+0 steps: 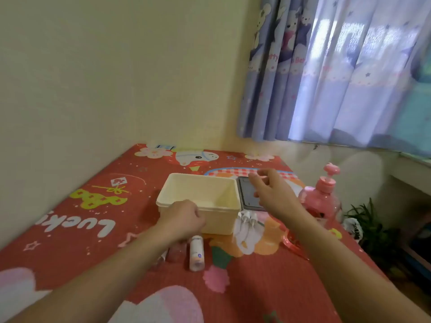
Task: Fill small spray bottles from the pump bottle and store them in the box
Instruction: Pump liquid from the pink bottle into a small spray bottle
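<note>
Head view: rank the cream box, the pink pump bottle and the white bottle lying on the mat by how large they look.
1. cream box, clearly largest.
2. pink pump bottle, taller than the box looks deep but narrower.
3. white bottle, smallest, though it lies nearer the camera.

Upper left of your frame is a plain cream wall. Upper right, daylight glows through a blue cartoon-print curtain. A red patterned tablecloth fills the lower half.

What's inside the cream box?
The cream box looks empty: only bare inner walls and floor show. The left hand rests at its front rim, hiding the near-left corner inside.
</note>
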Available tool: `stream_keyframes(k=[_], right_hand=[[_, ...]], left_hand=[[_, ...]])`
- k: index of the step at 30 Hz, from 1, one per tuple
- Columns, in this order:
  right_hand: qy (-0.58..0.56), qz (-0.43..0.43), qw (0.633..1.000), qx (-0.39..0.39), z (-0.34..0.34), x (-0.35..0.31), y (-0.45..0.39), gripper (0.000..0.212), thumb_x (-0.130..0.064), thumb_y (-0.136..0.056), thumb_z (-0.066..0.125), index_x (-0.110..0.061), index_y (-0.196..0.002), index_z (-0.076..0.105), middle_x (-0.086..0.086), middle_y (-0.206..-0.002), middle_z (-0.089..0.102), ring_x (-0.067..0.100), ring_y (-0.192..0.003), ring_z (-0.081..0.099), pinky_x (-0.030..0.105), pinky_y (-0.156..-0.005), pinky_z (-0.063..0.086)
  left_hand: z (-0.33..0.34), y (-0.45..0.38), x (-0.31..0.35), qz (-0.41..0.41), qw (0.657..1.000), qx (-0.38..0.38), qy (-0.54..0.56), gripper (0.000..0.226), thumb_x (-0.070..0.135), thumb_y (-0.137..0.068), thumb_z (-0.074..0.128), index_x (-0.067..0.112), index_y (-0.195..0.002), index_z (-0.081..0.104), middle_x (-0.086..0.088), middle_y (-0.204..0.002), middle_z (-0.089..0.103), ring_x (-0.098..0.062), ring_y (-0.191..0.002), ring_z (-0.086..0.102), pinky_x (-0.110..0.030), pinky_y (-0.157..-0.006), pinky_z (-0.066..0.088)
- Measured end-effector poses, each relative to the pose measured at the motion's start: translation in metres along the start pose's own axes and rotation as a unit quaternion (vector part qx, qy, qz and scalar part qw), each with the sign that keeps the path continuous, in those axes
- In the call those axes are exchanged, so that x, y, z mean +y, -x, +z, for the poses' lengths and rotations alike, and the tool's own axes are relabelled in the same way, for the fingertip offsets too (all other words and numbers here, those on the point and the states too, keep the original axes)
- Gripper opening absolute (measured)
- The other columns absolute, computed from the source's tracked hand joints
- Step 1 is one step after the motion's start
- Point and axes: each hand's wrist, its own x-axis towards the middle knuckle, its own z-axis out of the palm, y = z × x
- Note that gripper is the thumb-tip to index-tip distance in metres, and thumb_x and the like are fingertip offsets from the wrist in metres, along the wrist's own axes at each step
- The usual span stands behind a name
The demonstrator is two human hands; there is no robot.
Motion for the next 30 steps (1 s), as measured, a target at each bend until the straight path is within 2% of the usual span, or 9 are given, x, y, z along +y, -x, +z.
stream_keyframes(k=[3, 5, 8, 11, 13, 20, 23, 27, 30], right_hand=[[0.009, -0.008, 1.000, -0.012, 0.000, 0.010, 0.003, 0.051, -0.052, -0.099, 0.048, -0.017, -0.136, 0.048, -0.009, -0.087, 0.065, 0.014, -0.087, 0.067, 0.049, -0.087, 0.055], [0.007, -0.004, 1.000, -0.027, 0.002, 0.017, 0.009, 0.050, -0.051, -0.099, 0.047, -0.017, -0.136, 0.048, -0.011, -0.091, 0.064, 0.014, -0.090, 0.066, 0.049, -0.089, 0.054], [0.005, -0.011, 0.999, -0.030, 0.004, 0.030, 0.016, 0.049, -0.051, -0.098, 0.049, -0.017, -0.133, 0.052, -0.014, -0.097, 0.063, 0.012, -0.094, 0.065, 0.044, -0.088, 0.054], [0.009, -0.022, 0.999, -0.034, 0.005, 0.042, 0.022, 0.042, -0.047, -0.098, 0.051, -0.020, -0.130, 0.054, -0.009, -0.093, 0.068, 0.008, -0.087, 0.065, 0.033, -0.079, 0.054], [0.004, -0.027, 0.999, -0.034, 0.006, 0.049, 0.025, 0.040, -0.044, -0.098, 0.053, -0.020, -0.131, 0.055, -0.008, -0.090, 0.070, 0.006, -0.085, 0.065, 0.032, -0.078, 0.054], [0.008, -0.035, 0.998, -0.042, 0.015, 0.065, 0.024, 0.033, -0.038, -0.098, 0.056, -0.022, -0.126, 0.059, -0.008, -0.089, 0.072, 0.006, -0.087, 0.067, 0.035, -0.080, 0.056], [0.019, -0.046, 0.998, -0.043, 0.016, 0.065, 0.024, 0.031, -0.036, -0.098, 0.056, -0.023, -0.126, 0.060, -0.006, -0.087, 0.072, 0.006, -0.086, 0.067, 0.033, -0.079, 0.055], [0.029, -0.065, 0.997, -0.039, 0.011, 0.063, 0.023, 0.027, -0.034, -0.098, 0.057, -0.025, -0.123, 0.061, -0.008, -0.086, 0.071, 0.003, -0.086, 0.065, 0.028, -0.079, 0.053], [0.037, -0.078, 0.996, -0.037, 0.005, 0.059, 0.023, 0.025, -0.033, -0.097, 0.059, -0.024, -0.120, 0.064, -0.011, -0.087, 0.070, 0.001, -0.087, 0.064, 0.027, -0.080, 0.053]], left_hand=[[0.012, 0.006, -0.001, 0.020, 0.999, -0.006, -0.043, 0.037, 0.021, -0.088, 0.054, 0.017, -0.053, 0.040, 0.000, -0.051, 0.043, -0.018, -0.048, 0.042, -0.029, -0.045, 0.026], [0.021, 0.012, 0.001, 0.031, 0.995, -0.015, -0.095, 0.039, 0.023, -0.089, 0.057, 0.020, -0.055, 0.039, 0.003, -0.055, 0.041, -0.019, -0.057, 0.053, -0.030, -0.049, 0.031], [0.032, 0.016, 0.006, 0.046, 0.985, -0.027, -0.166, 0.034, 0.024, -0.092, 0.054, 0.014, -0.061, 0.046, -0.004, -0.064, 0.050, -0.032, -0.086, 0.067, -0.035, -0.063, 0.040], [0.040, 0.016, 0.009, 0.033, 0.979, -0.037, -0.200, 0.015, 0.017, -0.091, 0.053, 0.014, -0.077, 0.054, -0.010, -0.090, 0.065, -0.029, -0.091, 0.066, -0.035, -0.070, 0.048], [0.044, 0.013, 0.006, 0.025, 0.980, -0.033, -0.194, 0.005, 0.017, -0.090, 0.054, 0.014, -0.088, 0.057, -0.010, -0.099, 0.067, -0.027, -0.094, 0.065, -0.036, -0.076, 0.052], [0.059, 0.008, -0.002, 0.006, 0.988, 0.002, -0.155, 0.032, 0.038, -0.091, 0.061, 0.013, -0.109, 0.058, -0.007, -0.107, 0.064, -0.025, -0.096, 0.065, -0.038, -0.080, 0.055], [0.066, 0.008, 0.000, 0.010, 0.983, 0.011, -0.181, 0.033, 0.045, -0.091, 0.058, 0.015, -0.107, 0.060, -0.006, -0.106, 0.066, -0.026, -0.094, 0.065, -0.037, -0.077, 0.054], [0.067, 0.015, 0.007, 0.017, 0.982, 0.021, -0.187, 0.018, 0.032, -0.094, 0.055, 0.015, -0.095, 0.057, -0.007, -0.101, 0.068, -0.028, -0.092, 0.067, -0.036, -0.078, 0.052], [0.065, 0.023, 0.012, 0.020, 0.982, 0.027, -0.188, 0.016, 0.029, -0.096, 0.050, 0.019, -0.084, 0.049, -0.005, -0.094, 0.066, -0.027, -0.090, 0.066, -0.034, -0.076, 0.041]])
